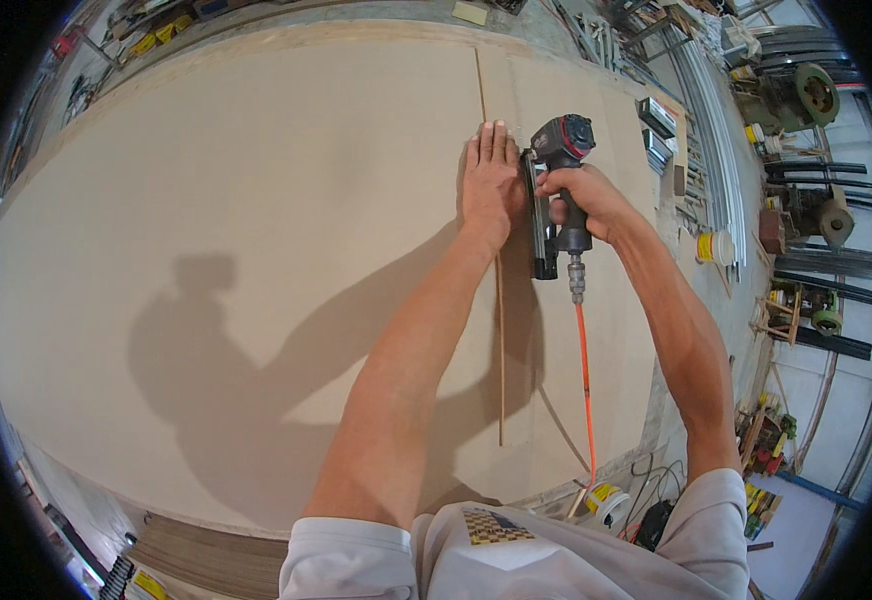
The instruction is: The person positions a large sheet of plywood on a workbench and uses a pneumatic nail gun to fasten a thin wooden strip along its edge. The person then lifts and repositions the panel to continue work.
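Note:
A black pneumatic nailer [572, 214] with a red band is gripped in my right hand [582, 191], its fingers around the handle. Its long magazine points back toward me, beside my left hand. From the handle's end, a metal coupling [576, 277] joins an orange air hose [586, 360]. My left hand [490, 176] lies flat, palm down, over a thin wooden strip [501, 360] on a large pale board [316, 187]. The strip runs lengthwise before me and passes under my left hand and wrist, where part of it is hidden. The nailer's tip is hard to make out.
Boxes [657, 118] that look like fastener packs rest at the board's right edge. White tubs [715, 247] and metal profiles [706, 150] lie beyond it. Another tub [607, 501] and dark cables [657, 480] are near my right side. The hose runs off the board's near edge.

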{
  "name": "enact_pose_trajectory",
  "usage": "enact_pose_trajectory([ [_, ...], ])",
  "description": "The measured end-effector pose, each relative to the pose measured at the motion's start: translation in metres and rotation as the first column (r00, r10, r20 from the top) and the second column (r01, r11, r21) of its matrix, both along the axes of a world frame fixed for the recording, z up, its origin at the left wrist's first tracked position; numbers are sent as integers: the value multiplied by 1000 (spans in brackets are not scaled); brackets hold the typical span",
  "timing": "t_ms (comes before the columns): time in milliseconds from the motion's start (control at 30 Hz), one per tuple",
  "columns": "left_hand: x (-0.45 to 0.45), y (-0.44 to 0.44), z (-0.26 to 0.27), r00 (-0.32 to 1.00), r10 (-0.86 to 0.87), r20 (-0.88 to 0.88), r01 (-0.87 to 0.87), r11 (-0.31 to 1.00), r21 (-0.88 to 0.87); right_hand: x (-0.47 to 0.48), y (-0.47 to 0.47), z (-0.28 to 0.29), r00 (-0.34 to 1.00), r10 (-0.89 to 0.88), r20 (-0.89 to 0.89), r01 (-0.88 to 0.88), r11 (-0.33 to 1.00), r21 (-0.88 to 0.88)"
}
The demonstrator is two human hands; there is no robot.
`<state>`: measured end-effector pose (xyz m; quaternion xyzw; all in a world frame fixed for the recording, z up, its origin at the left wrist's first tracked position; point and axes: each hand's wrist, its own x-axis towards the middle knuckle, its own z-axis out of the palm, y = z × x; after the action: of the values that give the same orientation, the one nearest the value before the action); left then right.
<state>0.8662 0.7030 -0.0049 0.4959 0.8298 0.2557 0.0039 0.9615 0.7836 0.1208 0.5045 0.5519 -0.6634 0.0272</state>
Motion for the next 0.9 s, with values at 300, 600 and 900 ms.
enact_pose_trajectory([
  [300,-10,12,-3,1000,-18,-26,18,1000,-2,2,-8,4,1000,-25,-3,25,1000,-15],
  [600,-13,20,-23,999,-29,21,27,996,79,5,-18,4,999,-52,12,52,999,11],
  [900,-15,23,-25,1000,-30,3,30,1000,-1,14,-17,-8,998,-57,32,57,998,17],
])
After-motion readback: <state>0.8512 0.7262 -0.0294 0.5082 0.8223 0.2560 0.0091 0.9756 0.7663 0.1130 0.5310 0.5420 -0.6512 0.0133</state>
